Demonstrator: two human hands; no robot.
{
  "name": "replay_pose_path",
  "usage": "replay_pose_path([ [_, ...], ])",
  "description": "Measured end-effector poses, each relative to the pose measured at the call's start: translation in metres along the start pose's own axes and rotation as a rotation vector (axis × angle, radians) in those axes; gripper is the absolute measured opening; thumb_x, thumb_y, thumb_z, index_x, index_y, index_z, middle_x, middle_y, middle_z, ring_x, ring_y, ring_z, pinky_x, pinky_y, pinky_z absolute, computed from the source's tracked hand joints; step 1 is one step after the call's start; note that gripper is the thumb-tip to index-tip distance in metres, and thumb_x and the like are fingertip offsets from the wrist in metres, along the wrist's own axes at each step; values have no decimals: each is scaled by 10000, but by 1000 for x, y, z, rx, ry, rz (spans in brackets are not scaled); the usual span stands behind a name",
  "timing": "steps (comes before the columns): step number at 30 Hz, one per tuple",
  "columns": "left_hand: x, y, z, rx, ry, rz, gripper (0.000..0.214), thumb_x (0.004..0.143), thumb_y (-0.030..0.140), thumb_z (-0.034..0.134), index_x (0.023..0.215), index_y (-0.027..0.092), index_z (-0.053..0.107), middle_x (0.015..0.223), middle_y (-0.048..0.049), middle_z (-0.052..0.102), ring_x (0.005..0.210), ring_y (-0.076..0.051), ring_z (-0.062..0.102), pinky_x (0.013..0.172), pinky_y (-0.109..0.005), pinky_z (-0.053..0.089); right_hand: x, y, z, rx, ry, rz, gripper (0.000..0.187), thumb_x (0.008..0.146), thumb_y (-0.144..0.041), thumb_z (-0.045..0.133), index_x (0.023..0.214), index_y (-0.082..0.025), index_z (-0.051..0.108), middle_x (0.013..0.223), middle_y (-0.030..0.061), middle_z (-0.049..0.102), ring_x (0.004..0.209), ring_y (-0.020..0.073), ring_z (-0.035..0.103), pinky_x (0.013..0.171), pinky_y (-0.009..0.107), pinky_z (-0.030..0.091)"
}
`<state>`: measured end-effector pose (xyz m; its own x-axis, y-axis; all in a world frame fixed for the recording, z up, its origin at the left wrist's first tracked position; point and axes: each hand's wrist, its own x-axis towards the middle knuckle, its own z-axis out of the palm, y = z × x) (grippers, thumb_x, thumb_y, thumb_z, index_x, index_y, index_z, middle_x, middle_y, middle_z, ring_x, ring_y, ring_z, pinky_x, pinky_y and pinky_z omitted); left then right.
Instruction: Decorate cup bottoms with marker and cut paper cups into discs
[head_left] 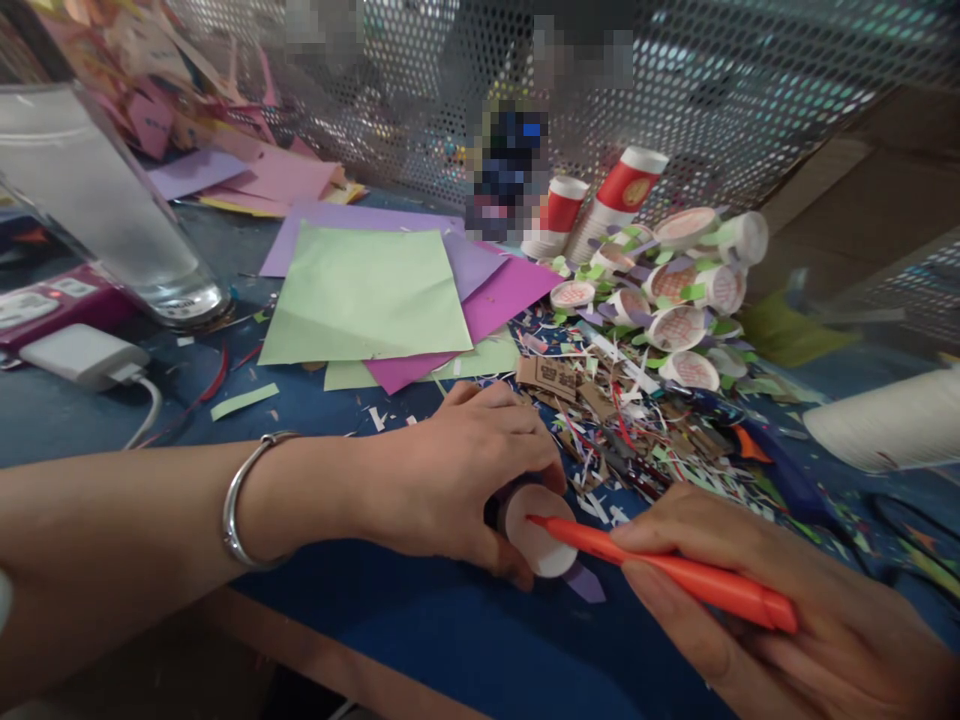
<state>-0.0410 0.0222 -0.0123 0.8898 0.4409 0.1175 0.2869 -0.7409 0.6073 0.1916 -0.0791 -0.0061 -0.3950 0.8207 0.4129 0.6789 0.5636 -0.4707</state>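
Observation:
My left hand (480,470) wraps round a short cut-down paper cup (551,555), its white round bottom facing up. A pointed purple paper piece (585,583) sticks out from under the cup's near side. In my right hand (780,600) is an orange-red marker pen (697,585), gripped between thumb and fingers. Its tip meets the white disc left of the middle; any mark made there is too small to make out. Behind the right hand lies a heap of paper scraps (637,420).
Green paper sheets (367,290) lie over purple and magenta ones. Decorated cup pieces (675,325) are piled at back right, near stacked paper cups (626,190). A glass of water (112,200) and a white charger (82,355) stand left. More cups (892,420) lie right.

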Motion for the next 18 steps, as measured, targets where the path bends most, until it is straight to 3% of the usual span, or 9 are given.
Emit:
replay_pose_path([
  [18, -2, 0, -1, 12, 3, 14, 504, 704, 424, 850, 1111, 197, 660, 1198, -69, 655, 1162, -294, 515, 977, -434, 306, -1, 1, -6, -149, -3, -61, 164, 904, -165, 590, 1031, -265, 619, 871, -30, 715, 766, 121, 701, 783, 224, 521],
])
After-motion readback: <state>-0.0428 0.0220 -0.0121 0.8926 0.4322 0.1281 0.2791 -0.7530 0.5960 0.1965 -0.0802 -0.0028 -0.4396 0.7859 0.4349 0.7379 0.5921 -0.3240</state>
